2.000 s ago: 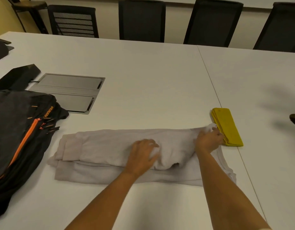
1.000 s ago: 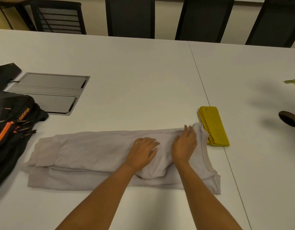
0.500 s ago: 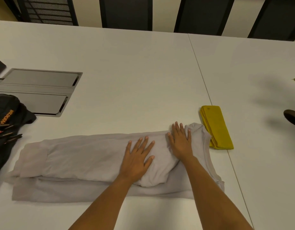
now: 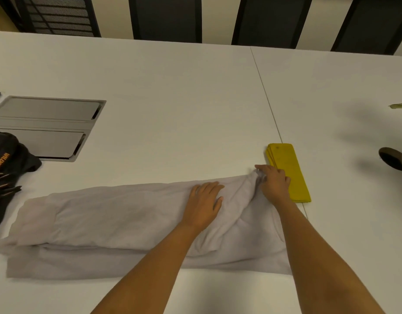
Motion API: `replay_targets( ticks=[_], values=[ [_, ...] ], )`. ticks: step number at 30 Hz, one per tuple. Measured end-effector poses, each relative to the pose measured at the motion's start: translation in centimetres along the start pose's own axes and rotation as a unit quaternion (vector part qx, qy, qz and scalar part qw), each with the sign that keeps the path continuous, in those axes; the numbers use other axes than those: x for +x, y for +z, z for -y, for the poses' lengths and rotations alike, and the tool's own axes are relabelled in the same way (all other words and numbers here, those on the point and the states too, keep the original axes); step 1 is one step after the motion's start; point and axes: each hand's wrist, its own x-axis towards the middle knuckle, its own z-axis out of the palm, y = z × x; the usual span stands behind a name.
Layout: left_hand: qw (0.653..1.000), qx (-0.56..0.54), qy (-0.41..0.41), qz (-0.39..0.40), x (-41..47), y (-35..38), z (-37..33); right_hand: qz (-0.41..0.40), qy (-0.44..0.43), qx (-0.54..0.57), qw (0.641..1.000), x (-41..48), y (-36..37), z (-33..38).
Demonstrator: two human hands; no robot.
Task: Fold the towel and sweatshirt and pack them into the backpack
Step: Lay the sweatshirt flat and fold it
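Head view: the sweatshirt (image 4: 105,218) runs left-right across the lower frame; the right hand (image 4: 274,184) pinches its right end with curled fingers, the left hand (image 4: 203,205) presses flat mid-length.

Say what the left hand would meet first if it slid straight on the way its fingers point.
The left hand, flat on the sweatshirt, would cross its far edge onto the white table; beyond that the way looks free to the chairs.
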Motion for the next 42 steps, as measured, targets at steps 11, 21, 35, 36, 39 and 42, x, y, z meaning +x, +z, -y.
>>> replay_targets(
  ticks=[11,21,35,36,39,42],
  values=[
    [0.977,-0.114,-0.039,0.178,5.9,1.0,-5.0,0.013,-0.019,-0.029,0.999,1.5,-0.5,-1.5],
    [0.981,-0.131,-0.127,0.067,9.3,1.1,-6.8,-0.048,-0.049,-0.087,0.994,2.5,-1.6,-3.2],
    [0.996,-0.013,-0.080,0.036,2.7,2.4,-5.1,-0.178,0.088,0.178,0.964,-2.3,0.0,1.8],
    [0.996,-0.006,-0.079,0.043,1.9,2.6,-5.0,-0.163,0.125,0.224,0.953,-2.9,0.3,2.5],
    [0.994,0.026,-0.062,0.089,-0.1,2.9,-4.9,-0.096,0.192,0.297,0.930,-3.7,1.2,3.3],
    [0.988,0.064,-0.050,0.129,-1.2,2.8,-4.9,-0.044,0.161,0.306,0.937,-3.0,0.9,3.4]
  ],
)
